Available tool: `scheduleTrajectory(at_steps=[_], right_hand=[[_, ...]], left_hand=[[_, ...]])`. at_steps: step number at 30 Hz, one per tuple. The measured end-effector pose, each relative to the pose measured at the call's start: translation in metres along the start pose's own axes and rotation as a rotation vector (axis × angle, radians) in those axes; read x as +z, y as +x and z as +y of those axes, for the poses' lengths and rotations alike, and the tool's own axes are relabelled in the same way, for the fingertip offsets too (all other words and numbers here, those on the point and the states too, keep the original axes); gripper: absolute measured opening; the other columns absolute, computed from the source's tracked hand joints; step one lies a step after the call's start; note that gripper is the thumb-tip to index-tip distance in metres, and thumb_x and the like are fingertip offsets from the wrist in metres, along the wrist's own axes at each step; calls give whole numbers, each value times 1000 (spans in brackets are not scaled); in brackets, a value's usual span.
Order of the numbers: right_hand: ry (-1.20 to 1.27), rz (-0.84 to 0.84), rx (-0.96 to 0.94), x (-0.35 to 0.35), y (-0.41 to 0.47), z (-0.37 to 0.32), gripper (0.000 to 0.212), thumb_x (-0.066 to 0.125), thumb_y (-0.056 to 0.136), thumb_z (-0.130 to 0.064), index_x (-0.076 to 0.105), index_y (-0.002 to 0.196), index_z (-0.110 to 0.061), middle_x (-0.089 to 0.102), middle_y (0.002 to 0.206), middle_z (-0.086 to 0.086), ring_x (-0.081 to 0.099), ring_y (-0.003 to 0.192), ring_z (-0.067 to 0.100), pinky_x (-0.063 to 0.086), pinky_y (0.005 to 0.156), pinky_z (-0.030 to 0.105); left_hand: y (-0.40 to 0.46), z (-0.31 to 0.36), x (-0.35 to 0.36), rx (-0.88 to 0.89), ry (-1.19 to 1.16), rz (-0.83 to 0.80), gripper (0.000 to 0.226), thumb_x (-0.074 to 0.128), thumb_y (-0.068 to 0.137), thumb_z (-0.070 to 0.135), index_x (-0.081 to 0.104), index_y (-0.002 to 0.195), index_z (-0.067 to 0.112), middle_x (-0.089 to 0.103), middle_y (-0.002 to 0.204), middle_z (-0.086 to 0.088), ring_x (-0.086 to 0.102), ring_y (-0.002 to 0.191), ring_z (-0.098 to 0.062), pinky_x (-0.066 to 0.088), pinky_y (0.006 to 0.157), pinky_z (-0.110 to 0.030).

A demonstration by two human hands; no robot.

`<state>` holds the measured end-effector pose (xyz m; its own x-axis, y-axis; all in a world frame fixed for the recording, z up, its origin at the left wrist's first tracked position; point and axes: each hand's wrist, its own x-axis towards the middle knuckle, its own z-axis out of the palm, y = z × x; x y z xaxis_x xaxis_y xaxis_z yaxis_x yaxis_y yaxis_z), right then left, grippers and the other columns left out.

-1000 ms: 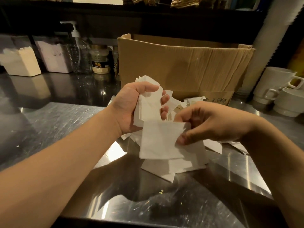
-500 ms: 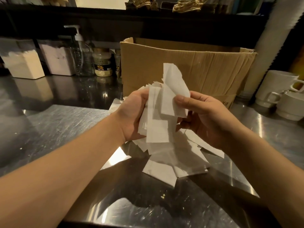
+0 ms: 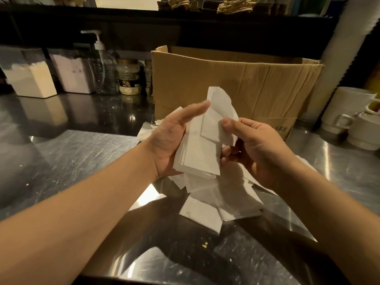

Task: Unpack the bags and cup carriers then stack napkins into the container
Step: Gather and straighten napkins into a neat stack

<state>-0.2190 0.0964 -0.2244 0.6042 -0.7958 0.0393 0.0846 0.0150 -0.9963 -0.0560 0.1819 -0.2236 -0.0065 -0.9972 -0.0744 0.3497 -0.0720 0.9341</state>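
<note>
Standing over the steel counter [image 3: 61,161], the person holds a small stack of white napkins [image 3: 197,153] up between both hands. The left hand [image 3: 170,140] cradles the stack from the side and below, thumb stretched out straight along its top edge, its other fingers hidden behind the paper, with fingertips showing at the stack's right edge. The right hand [image 3: 257,149] pinches 1 loose napkin [image 3: 220,116] against the front of the stack, thumb on the paper, its upper corner curling over. Beneath the hands, more napkins [image 3: 216,204] lie scattered in a loose overlapping heap on the counter. Just behind stands an open cardboard box [image 3: 236,83], creased along its front. To the left sit 2 plastic tubs [image 3: 51,77], a pump bottle [image 3: 103,68] and a jar [image 3: 128,79]; white cups [image 3: 349,112] stand at the far right.
</note>
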Motion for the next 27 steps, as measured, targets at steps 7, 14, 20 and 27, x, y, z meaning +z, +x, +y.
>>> scheduleTrajectory(at_steps=[7, 14, 20, 27], right_hand=[[-97, 34, -60, -1, 2, 0, 12, 65, 97, -23, 73, 99, -14, 75, 86, -1, 58, 80, 25, 50, 71, 34], [-68, 69, -106, -3, 1, -1, 8, 68, 95, -27, 72, 100, -22, 75, 82, -8, 56, 73, 18, 48, 64, 28], [-51, 70, -130, -7, 3, -3, 9, 71, 93, -28, 74, 99, -23, 76, 88, -9, 63, 83, 26, 52, 71, 34], [-167, 113, -217, -5, 2, -3, 6, 68, 96, -31, 73, 96, -26, 76, 88, -13, 72, 81, 11, 61, 72, 31]], left_hand=[[-3, 5, 7, -31, -27, -17, 42, 62, 76, 32, 66, 116, 19, 69, 90, -9, 65, 76, -22, 57, 74, -37], [-1, 2, 4, -86, -2, -44, 53, 66, 73, 24, 62, 124, 11, 62, 94, -14, 63, 80, -26, 54, 80, -41], [0, 1, 3, -119, 17, -48, 50, 66, 75, 26, 64, 122, 10, 60, 95, -17, 61, 79, -28, 51, 83, -43], [-4, 1, 9, -99, 114, 13, 32, 67, 72, 29, 75, 101, 19, 69, 88, -10, 66, 76, -25, 57, 74, -40]])
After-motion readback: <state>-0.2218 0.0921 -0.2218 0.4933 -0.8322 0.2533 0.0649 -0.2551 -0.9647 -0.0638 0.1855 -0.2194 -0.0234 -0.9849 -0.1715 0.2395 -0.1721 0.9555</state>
